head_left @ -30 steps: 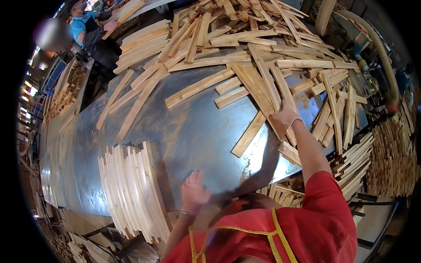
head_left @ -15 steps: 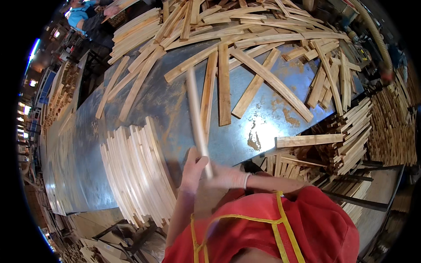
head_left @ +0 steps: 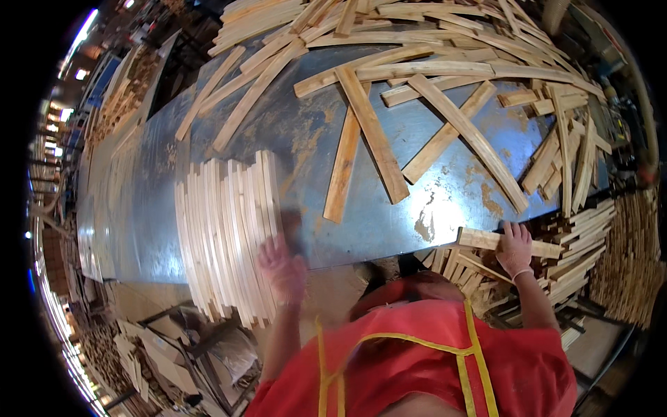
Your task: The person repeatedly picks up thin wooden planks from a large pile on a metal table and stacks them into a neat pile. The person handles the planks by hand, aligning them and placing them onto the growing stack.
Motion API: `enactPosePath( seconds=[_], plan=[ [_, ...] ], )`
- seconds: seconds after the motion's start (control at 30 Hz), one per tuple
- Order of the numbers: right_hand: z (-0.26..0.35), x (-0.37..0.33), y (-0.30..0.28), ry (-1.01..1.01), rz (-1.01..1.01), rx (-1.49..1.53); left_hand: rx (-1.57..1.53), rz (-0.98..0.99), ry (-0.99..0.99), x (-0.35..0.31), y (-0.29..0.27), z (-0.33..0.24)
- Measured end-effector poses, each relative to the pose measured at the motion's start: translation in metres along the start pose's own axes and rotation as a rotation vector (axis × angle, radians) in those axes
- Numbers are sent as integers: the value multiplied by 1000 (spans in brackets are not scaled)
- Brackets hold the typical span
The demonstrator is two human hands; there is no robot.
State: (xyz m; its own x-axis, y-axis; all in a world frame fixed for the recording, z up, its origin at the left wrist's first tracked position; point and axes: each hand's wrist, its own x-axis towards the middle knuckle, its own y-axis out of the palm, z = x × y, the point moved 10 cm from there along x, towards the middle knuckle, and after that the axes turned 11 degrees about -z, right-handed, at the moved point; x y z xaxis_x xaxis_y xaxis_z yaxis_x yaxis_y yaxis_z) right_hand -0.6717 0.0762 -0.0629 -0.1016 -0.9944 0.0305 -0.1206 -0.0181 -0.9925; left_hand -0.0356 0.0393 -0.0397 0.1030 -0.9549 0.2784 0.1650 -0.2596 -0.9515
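Observation:
A row of pale wooden strips, set side by side, lies across the left front edge of the metal table. My left hand is against the right side of that row, fingers apart and slightly blurred, gripping nothing. Out to the right, my right hand has its fingers over a single wooden strip at the table's front right corner. Its thumb and the underside of its grip are hidden. Two crossing brown strips rest on the table ahead of me.
The metal table bears a loose heap of strips along its far side. A short jumbled pile lies at the right. Stacked strips stand beyond the right corner. A dark metal frame is below the left edge.
The strip that was upright and blurred in my hands is no longer in them; the pale row's right side has another strip. My hands have parted, the right one moving onto the corner strip.

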Motion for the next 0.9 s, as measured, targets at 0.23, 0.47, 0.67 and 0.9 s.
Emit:
enactPosePath(
  seconds=[0.23,0.47,0.67,0.9],
  plan=[
    [41,88,-36,79,363,377,-297,313,-193,93,45,-116],
    [264,254,-104,-153,177,813,-323,470,-275,87,65,-125],
    [383,263,-56,-300,239,634,-335,480,-359,85,49,-113],
    [327,282,-26,73,255,1205,-2115,711,-979,7,14,-50]
  ],
)
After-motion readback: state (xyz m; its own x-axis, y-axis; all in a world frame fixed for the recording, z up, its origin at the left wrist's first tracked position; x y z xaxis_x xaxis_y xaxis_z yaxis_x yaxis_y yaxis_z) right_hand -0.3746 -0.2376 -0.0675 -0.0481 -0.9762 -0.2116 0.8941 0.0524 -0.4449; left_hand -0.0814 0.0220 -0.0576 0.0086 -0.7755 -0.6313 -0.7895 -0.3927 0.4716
